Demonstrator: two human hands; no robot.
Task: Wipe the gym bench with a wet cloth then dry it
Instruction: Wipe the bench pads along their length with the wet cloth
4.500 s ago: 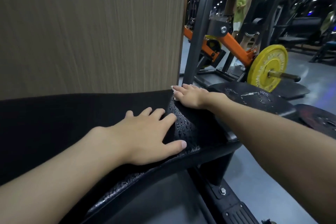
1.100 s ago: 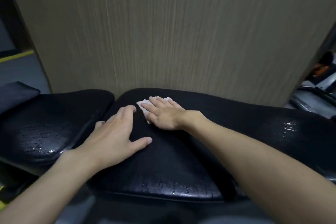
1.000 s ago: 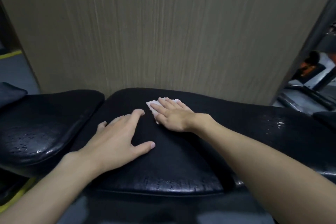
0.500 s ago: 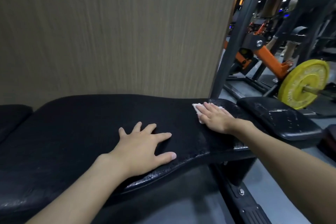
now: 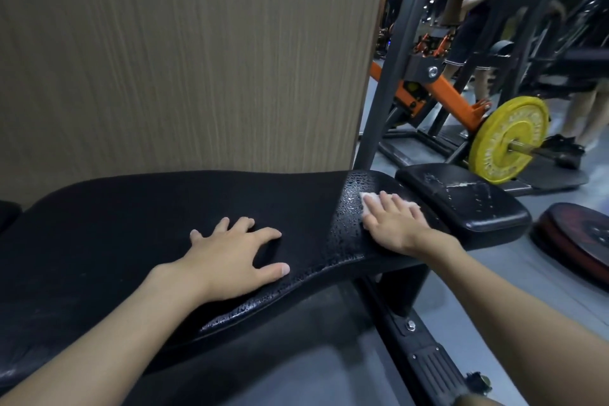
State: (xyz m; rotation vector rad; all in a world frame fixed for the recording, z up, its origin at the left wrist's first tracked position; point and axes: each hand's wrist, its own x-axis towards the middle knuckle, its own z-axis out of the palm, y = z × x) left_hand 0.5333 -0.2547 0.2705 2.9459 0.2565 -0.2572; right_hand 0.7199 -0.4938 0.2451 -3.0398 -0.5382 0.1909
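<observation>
The black padded gym bench (image 5: 131, 227) runs across the view, beaded with water drops along its right end and front edge. My right hand (image 5: 392, 224) lies flat on that wet right end, pressing a small white cloth (image 5: 366, 199) whose corners peek out past the fingers. My left hand (image 5: 230, 257) rests palm down near the bench's front edge, fingers spread, with nothing in it. A separate black seat pad (image 5: 468, 201) sits just right of the cloth, wet with drops and a streak.
A wood-grain wall panel (image 5: 184, 53) stands right behind the bench. A dark steel upright (image 5: 392, 76) rises at its right end. Beyond are an orange machine arm (image 5: 451, 99) with a yellow weight plate (image 5: 507, 138), a red plate (image 5: 580, 234) on the floor, and people's legs (image 5: 586, 115).
My right hand has slid the cloth from the bench's left-middle to its right end, and my view has swung right with it. My left hand has shifted right along the front edge.
</observation>
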